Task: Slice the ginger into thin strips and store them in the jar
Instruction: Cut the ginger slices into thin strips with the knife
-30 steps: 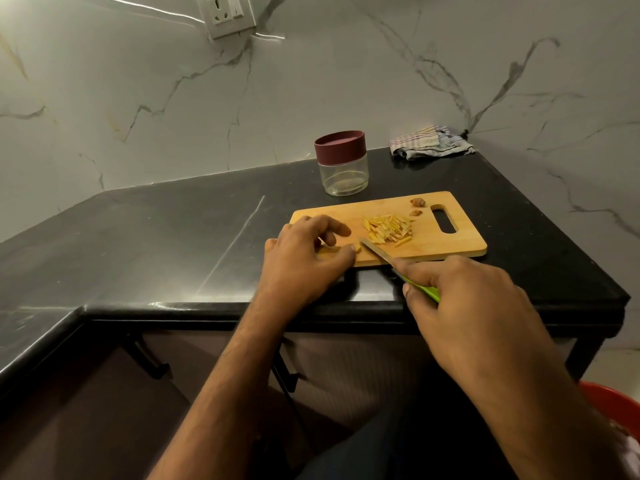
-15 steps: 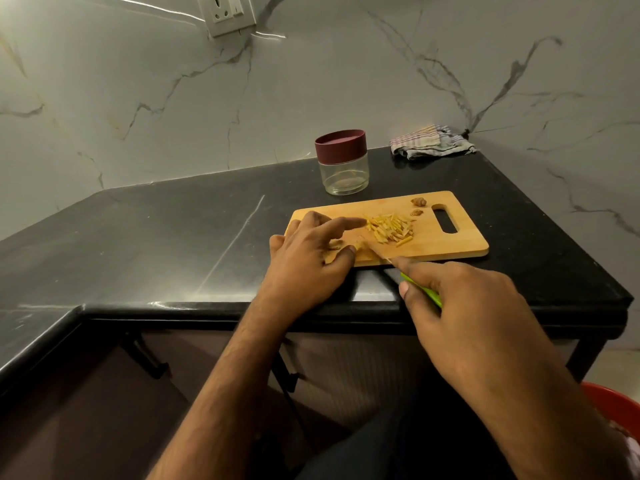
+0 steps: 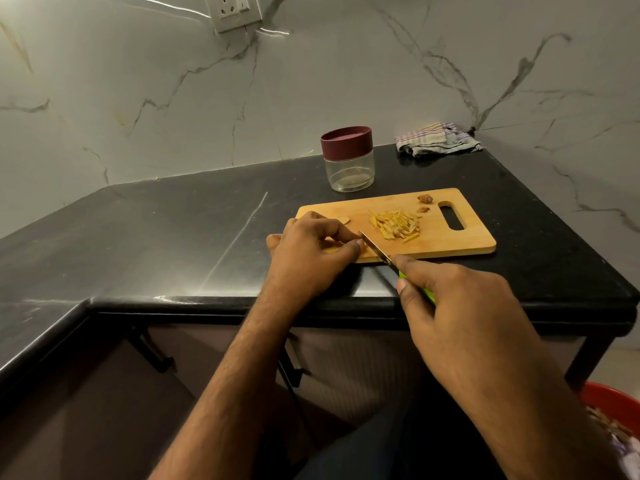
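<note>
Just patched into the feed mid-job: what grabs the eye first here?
The wooden cutting board on the black counter, with a pile of yellow ginger strips at its middle. At the board's near left edge the left hand pins a ginger piece, mostly hidden, while the right hand holds a green-handled knife with its blade beside the left fingertips. Behind the board stands the glass jar, its maroon lid on.

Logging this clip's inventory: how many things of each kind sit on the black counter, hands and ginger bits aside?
Jar with maroon lid: 1
Wooden cutting board: 1
Knife with green handle: 1
Folded cloth: 1
Total: 4
</note>
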